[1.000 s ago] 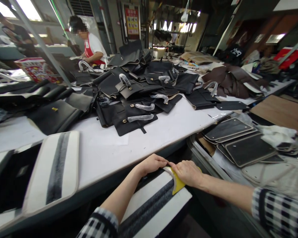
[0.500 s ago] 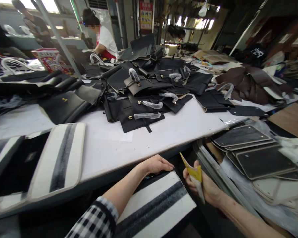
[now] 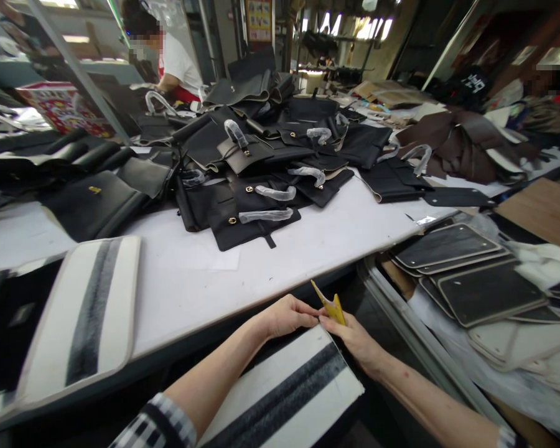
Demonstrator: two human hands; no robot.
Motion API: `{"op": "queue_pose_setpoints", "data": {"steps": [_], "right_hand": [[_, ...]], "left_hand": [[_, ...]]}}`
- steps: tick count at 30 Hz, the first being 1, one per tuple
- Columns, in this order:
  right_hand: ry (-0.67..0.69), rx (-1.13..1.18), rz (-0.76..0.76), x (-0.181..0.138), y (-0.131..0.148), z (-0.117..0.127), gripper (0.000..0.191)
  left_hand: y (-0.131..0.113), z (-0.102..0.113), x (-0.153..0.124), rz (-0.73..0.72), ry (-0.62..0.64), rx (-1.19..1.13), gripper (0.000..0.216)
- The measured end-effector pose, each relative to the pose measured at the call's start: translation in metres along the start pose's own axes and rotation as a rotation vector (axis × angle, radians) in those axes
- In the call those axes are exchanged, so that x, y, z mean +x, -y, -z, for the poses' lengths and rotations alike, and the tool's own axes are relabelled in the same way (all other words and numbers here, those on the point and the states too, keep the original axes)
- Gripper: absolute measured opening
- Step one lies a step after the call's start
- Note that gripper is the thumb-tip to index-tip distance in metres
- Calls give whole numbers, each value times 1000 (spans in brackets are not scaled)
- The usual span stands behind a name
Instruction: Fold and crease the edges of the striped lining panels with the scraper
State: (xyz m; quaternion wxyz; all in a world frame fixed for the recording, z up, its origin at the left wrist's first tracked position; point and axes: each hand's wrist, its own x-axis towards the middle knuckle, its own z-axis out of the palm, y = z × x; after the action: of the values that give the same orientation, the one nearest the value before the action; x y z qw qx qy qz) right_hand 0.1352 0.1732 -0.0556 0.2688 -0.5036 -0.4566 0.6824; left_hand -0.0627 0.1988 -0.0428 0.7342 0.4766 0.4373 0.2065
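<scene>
A white panel with a dark grey stripe (image 3: 284, 392) lies below the table's near edge, in front of me. My left hand (image 3: 287, 315) rests curled on its far edge, fingers pressed down on the corner. My right hand (image 3: 354, 339) is closed on a small yellow card-like piece (image 3: 330, 305), which stands up between the two hands at the panel's far corner. The fingertips of both hands nearly touch there.
A second striped white panel (image 3: 93, 311) lies on the white table (image 3: 270, 261) at left. Black bag parts with wrapped handles (image 3: 261, 193) pile up behind. Dark flat boards (image 3: 471, 274) are stacked at right. A person in a red apron (image 3: 172, 59) works at the far side.
My right hand lifted the yellow piece off the panel's corner, swung it out to the right, then brought it back in beside my left hand. The left hand stayed on the panel.
</scene>
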Motion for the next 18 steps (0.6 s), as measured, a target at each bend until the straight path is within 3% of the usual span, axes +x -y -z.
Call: {"op": "queue_pose_setpoints", "data": {"steps": [9, 18], "right_hand": [[-29, -163, 134, -3, -10, -2, 37], [-85, -209, 148, -23, -16, -2, 39]], "left_hand": [[9, -8, 1, -37, -82, 107, 47], [6, -16, 10, -41, -138, 334, 29]]}}
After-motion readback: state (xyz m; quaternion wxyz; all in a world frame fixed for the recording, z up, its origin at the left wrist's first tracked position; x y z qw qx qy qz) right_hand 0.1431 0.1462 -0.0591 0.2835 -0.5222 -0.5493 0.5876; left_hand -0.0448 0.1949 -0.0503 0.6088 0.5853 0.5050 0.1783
